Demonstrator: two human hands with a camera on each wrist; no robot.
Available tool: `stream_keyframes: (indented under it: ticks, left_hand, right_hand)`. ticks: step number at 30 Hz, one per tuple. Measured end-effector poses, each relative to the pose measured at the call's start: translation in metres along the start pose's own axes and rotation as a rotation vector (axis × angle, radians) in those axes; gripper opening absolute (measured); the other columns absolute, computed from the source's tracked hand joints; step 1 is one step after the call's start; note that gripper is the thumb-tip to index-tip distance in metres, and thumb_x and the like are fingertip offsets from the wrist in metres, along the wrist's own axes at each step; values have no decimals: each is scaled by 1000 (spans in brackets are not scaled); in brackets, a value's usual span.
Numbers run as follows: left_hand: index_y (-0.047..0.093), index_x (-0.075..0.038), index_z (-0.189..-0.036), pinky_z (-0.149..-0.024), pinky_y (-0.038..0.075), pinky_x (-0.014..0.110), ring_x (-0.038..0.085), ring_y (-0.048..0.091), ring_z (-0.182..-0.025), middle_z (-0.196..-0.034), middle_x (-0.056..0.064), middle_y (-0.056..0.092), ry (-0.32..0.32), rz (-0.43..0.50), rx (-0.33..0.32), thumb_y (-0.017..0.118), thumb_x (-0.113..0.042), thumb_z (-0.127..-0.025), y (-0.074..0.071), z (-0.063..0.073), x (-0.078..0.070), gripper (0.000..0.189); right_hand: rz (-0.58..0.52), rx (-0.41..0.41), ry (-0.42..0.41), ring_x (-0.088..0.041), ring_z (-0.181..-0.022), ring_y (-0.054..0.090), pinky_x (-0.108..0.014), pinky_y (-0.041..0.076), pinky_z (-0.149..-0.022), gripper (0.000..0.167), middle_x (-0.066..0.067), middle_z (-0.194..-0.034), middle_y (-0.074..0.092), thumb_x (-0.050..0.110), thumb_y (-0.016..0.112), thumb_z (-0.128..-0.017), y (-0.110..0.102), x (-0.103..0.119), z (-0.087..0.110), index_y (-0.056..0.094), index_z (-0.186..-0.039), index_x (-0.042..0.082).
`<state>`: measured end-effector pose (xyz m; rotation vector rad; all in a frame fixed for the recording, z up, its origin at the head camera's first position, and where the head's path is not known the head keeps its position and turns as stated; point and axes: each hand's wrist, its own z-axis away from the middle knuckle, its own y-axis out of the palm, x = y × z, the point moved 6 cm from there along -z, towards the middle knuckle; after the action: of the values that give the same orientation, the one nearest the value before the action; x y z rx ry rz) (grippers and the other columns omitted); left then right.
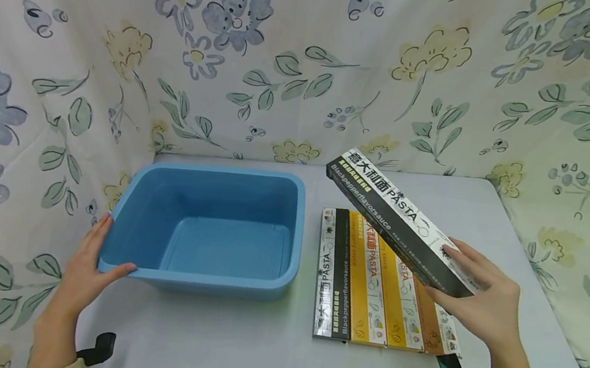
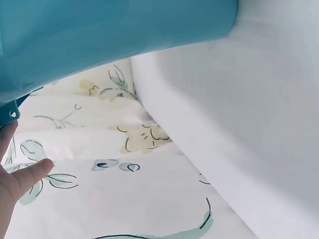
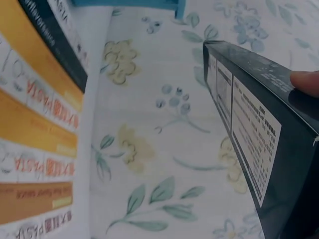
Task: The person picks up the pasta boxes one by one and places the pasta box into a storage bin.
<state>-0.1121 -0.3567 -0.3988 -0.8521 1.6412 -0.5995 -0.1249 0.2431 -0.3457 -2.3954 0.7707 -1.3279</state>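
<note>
A blue plastic basin stands upright on the white table, with nothing inside it. My left hand rests at its front left corner, fingers along the left side and thumb by the front rim. In the left wrist view, a fingertip touches a small tab under the rim. My right hand grips the near end of a black and white pasta box, held tilted above a row of pasta boxes. In the right wrist view, a white label shows on the held box.
The row lies flat to the right of the basin: a black box, two yellow ones and an orange one, side by side. A flowered cloth hangs behind and at both sides of the white table.
</note>
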Motion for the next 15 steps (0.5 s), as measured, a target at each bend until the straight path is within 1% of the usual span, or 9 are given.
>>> stream_keyframes:
  ticks: [2, 7, 9, 11, 13, 15]
  left_hand:
    - [18, -5, -155, -98, 20, 78, 52, 14, -141, -159, 22, 14, 1, 3, 4, 73, -37, -83, 0, 0, 1, 96]
    - [18, -6, -156, -95, 22, 79, 54, 15, -140, -160, 21, 13, -3, -4, 8, 73, -35, -83, 1, 0, 2, 96]
    - [17, -6, -155, -94, 23, 79, 55, 16, -139, -159, 22, 13, -2, -7, 15, 73, -36, -83, 1, -1, 2, 96]
    - [16, -6, -156, -94, 22, 80, 56, 15, -138, -159, 23, 12, -4, -7, 28, 72, -39, -84, 0, -1, 2, 97]
    - [14, -5, -156, -95, 20, 80, 56, 14, -139, -159, 24, 12, -2, -9, 43, 70, -43, -85, 0, -1, 2, 98]
    - [13, -4, -156, -96, 19, 80, 56, 12, -139, -159, 24, 10, 0, -6, 59, 69, -46, -85, 1, -1, 2, 99]
  right_hand:
    - [-19, 36, 7, 7, -107, 50, -3, 44, -73, 70, 24, -127, 53, -17, 84, -49, 7, 4, -3, 66, -116, -11]
    - [-50, 102, -25, 7, -111, 47, -4, 45, -74, 68, 4, -130, 57, -16, 85, -50, 25, 17, -8, 67, -115, -10]
    - [-68, 127, -43, 7, -112, 47, -4, 45, -75, 67, -7, -130, 59, -15, 86, -50, 32, 23, -11, 67, -114, -9]
    - [-92, 166, -59, 5, -111, 48, -5, 46, -74, 66, -14, -129, 60, -13, 86, -52, 41, 30, -15, 68, -115, -8]
    - [-105, 207, -81, -3, -111, 53, -7, 47, -73, 65, -19, -127, 61, -10, 86, -52, 51, 36, -19, 69, -114, -6]
    - [-112, 259, -100, -17, -111, 58, -10, 49, -71, 62, -22, -125, 62, -8, 86, -53, 62, 42, -23, 69, -114, -5]
